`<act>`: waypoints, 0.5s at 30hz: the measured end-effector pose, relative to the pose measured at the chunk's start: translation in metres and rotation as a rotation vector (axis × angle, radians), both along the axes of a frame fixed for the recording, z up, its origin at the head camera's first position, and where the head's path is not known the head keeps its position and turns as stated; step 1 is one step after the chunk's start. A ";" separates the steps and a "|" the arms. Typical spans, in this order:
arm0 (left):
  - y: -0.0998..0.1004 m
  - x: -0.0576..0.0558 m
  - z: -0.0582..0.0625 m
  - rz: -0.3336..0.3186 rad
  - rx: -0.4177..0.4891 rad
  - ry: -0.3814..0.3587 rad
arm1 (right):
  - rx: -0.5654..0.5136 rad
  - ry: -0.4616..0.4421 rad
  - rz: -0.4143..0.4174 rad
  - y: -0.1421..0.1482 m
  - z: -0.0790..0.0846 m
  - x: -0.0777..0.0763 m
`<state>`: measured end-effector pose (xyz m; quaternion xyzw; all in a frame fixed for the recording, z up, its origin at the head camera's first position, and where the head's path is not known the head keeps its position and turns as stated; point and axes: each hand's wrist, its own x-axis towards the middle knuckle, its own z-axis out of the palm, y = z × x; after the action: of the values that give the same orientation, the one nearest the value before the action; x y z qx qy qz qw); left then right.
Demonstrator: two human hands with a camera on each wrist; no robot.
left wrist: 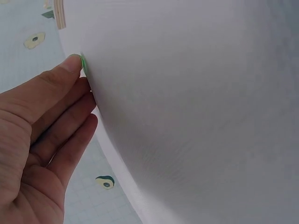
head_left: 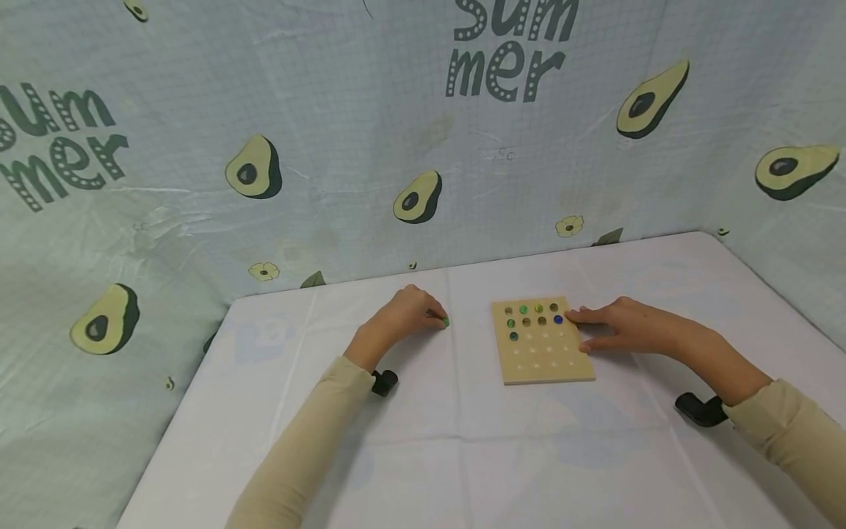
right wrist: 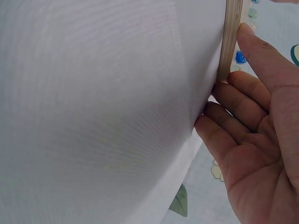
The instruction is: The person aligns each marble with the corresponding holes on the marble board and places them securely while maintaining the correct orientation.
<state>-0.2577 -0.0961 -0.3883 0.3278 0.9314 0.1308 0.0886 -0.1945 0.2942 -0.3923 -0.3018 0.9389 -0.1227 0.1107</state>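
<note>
My left hand [head_left: 407, 312] pinches a small green glass marble [head_left: 446, 322] close over the tabletop, left of a pegboard-like wooden board. In the left wrist view, only a bright green sliver of the marble [left wrist: 83, 63] shows past the thumb tip. The square, light wooden board [head_left: 548, 375] has rows of round hollows. Glossy marbles in green, yellow, brown and blue fill its back rows; one dark green marble [head_left: 513, 336] sits in the third row. Along the board's right edge, my right hand [head_left: 628, 327] touches with extended fingers, near the blue marble [head_left: 558, 319].
A white cloth [head_left: 410, 470] with fold creases covers the table. Behind it hangs a pale curtain [head_left: 350, 147] printed with avocados and lettering. Black wrist straps [head_left: 702, 409] show at both sleeves.
</note>
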 end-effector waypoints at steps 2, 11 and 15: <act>0.002 0.001 0.000 0.009 -0.008 0.004 | 0.000 -0.004 -0.007 0.000 0.000 0.000; 0.003 0.005 -0.002 0.051 -0.001 -0.004 | -0.005 -0.023 -0.022 0.001 -0.001 0.000; 0.004 0.008 -0.002 0.060 -0.001 0.008 | 0.000 -0.024 -0.021 0.001 -0.001 -0.001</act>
<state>-0.2498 -0.0923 -0.3899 0.3002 0.9412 0.1319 0.0812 -0.1950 0.2949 -0.3931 -0.2906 0.9406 -0.1276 0.1206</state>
